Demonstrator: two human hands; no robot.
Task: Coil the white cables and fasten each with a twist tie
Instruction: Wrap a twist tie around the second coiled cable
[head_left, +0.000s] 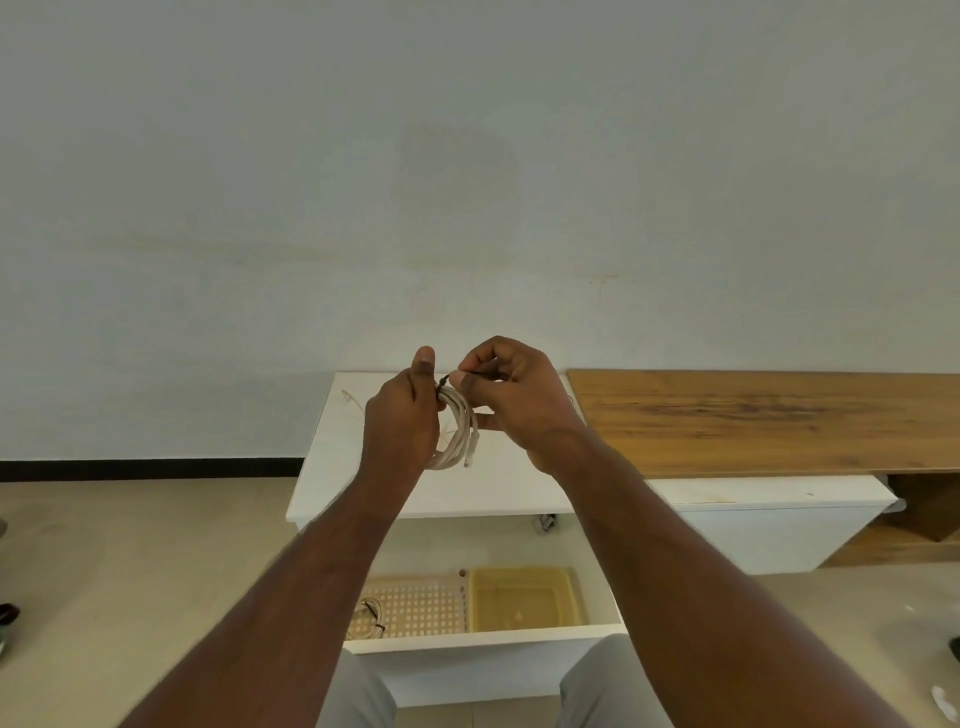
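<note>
Two trays sit nearest, in an open drawer: a perforated tray holding a coiled cable, and a yellow tray that looks bare. Above the white tabletop, the left hand grips a white coil, its long axis near upright. The right hand pinches a dark tie at the coil's top, just left of its fingers. Probably the twisting step.

Soft even daylight, faint shadows; wide-angle bending at edges; slight overall blur.
</note>
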